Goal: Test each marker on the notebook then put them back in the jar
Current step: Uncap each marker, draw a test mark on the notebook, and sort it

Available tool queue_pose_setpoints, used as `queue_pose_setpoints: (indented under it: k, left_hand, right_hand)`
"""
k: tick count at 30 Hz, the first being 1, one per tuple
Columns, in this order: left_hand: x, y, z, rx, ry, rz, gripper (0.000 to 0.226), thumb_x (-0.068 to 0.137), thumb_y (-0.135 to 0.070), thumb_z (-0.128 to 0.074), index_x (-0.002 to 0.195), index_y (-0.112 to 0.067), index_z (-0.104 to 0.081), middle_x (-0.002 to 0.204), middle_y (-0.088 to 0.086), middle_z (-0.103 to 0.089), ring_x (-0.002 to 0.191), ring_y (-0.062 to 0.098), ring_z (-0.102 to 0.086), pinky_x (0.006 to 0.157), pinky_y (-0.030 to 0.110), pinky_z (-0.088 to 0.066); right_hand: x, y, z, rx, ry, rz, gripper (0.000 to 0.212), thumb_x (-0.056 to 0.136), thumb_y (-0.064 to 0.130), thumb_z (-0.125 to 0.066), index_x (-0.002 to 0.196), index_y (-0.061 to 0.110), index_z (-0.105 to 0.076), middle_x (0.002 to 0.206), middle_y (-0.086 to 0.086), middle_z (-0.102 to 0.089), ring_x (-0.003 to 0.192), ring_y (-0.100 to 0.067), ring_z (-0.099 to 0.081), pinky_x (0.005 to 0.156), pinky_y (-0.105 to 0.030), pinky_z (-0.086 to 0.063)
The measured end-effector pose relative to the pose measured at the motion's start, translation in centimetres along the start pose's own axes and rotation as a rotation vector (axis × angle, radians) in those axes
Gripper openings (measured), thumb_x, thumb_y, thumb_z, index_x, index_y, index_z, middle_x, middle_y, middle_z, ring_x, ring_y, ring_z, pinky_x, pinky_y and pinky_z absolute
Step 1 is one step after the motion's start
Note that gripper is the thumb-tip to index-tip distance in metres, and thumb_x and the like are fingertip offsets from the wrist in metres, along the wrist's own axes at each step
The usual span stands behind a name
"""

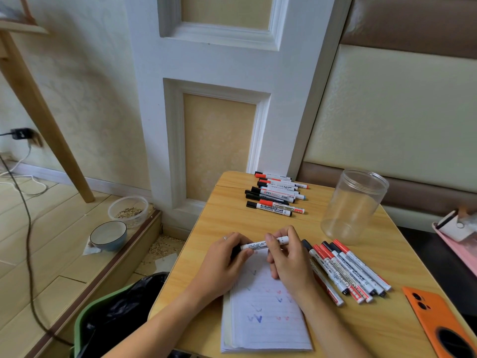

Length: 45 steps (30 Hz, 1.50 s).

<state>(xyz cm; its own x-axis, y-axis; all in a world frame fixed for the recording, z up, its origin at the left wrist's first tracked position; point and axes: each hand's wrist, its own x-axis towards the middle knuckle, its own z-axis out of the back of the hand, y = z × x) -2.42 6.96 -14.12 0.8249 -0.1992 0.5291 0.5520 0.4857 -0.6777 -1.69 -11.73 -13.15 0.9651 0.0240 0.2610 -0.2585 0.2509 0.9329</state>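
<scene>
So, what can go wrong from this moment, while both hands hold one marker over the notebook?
1. The two marker groups, the far pile and the near pile, lie apart; tested and untested could get mixed.
2. The near pile lies close beside the right hand; a nudge might roll markers off the table.
3. The empty jar looks light; dropping markers in carelessly might tip it.

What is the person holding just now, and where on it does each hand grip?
One whiteboard marker, held level above the notebook. The left hand grips its black cap end; the right hand pinches the white barrel near the middle.
</scene>
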Motion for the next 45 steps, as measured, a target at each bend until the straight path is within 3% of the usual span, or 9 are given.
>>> queue_pose_setpoints:
  k: [4,9,15,20,23,27,30,35,45]
  left_hand:
    - [0.1,0.1,-0.3,-0.017,0.026,0.013,0.008,0.101,-0.028,-0.061,0.102,-0.023,-0.067,0.087,-0.017,-0.065,0.081,0.008,-0.060,0.068,0.014,-0.037]
    - [0.2,0.4,-0.6,0.018,0.049,0.024,0.006,0.101,-0.029,-0.061,0.102,-0.025,-0.066,0.084,-0.018,-0.064,0.078,0.008,-0.058,0.065,0.016,-0.036]
    - [0.2,0.3,-0.4,0.030,0.077,0.016,0.013,0.098,-0.034,-0.061,0.108,-0.027,-0.066,0.090,-0.016,-0.066,0.083,0.007,-0.060,0.070,0.026,-0.046]
    - [-0.3,0.3,-0.5,0.085,0.220,0.065,0.075,0.091,-0.045,-0.069,0.150,-0.026,-0.026,0.114,-0.012,-0.052,0.101,0.003,-0.052,0.088,0.020,-0.043]
    - [-0.8,0.3,-0.2,0.128,0.272,0.044,0.092,0.089,-0.047,-0.071,0.155,-0.030,-0.009,0.130,-0.012,-0.041,0.117,0.002,-0.044,0.103,0.019,-0.038]
    - [-1.0,1.1,0.9,0.266,0.252,-0.100,0.058,0.094,-0.054,-0.060,0.145,-0.042,-0.035,0.138,-0.017,-0.038,0.126,0.004,-0.036,0.107,0.029,-0.039]
    - [-1.2,1.5,1.1,0.382,0.296,-0.215,0.024,0.100,-0.057,-0.048,0.120,-0.047,-0.057,0.132,-0.020,-0.049,0.123,0.008,-0.040,0.096,0.039,-0.043]
    - [-1.4,1.4,1.0,0.368,0.326,-0.141,0.031,0.100,-0.062,-0.040,0.121,-0.048,-0.057,0.131,-0.025,-0.049,0.124,0.002,-0.038,0.099,0.038,-0.038]
    - [-1.6,0.6,1.0,0.411,0.376,-0.093,0.037,0.096,-0.068,-0.040,0.123,-0.046,-0.053,0.132,-0.019,-0.046,0.125,0.006,-0.036,0.103,0.040,-0.033]
  right_hand:
    - [0.1,-0.1,0.1,-0.053,-0.043,0.058,0.023,0.100,0.034,-0.065,0.089,0.017,-0.054,0.061,-0.012,-0.061,0.049,-0.020,-0.055,0.050,-0.032,-0.044]
    - [1.0,-0.2,0.8,-0.216,-0.104,0.168,0.021,0.093,0.044,-0.068,0.080,0.027,-0.064,0.084,0.009,-0.062,0.079,-0.009,-0.061,0.066,-0.019,-0.043]
    - [-0.3,1.2,2.7,-0.566,0.171,0.245,0.007,0.094,0.033,-0.070,0.100,0.034,-0.066,0.098,0.033,-0.060,0.105,0.008,-0.048,0.089,-0.024,-0.041]
    - [-2.8,0.3,4.2,-0.687,0.123,0.311,0.009,0.096,0.043,-0.059,0.103,0.039,-0.059,0.103,0.028,-0.059,0.103,0.003,-0.052,0.089,-0.031,-0.045]
    - [-5.0,-0.2,4.9,-0.710,0.023,0.348,0.015,0.097,0.031,-0.060,0.110,0.036,-0.055,0.107,0.021,-0.056,0.097,-0.004,-0.058,0.080,-0.030,-0.051]
    - [-6.0,-0.8,5.6,-0.770,-0.084,0.402,0.025,0.095,0.013,-0.063,0.110,0.032,-0.061,0.105,0.012,-0.049,0.066,-0.009,-0.054,0.055,-0.030,-0.049]
    - [-5.6,-1.2,5.9,-0.888,-0.170,0.326,0.024,0.090,0.006,-0.068,0.099,0.028,-0.067,0.097,0.007,-0.047,0.063,-0.015,-0.051,0.048,-0.032,-0.046]
    - [-5.2,-2.1,5.9,-1.027,-0.221,0.340,0.019,0.081,0.014,-0.075,0.094,0.026,-0.072,0.091,0.007,-0.053,0.088,-0.020,-0.054,0.070,-0.036,-0.048]
    - [-5.0,-2.7,5.7,-1.030,-0.224,0.292,0.014,0.081,0.017,-0.072,0.093,0.023,-0.069,0.097,0.003,-0.050,0.092,-0.022,-0.050,0.074,-0.035,-0.044]
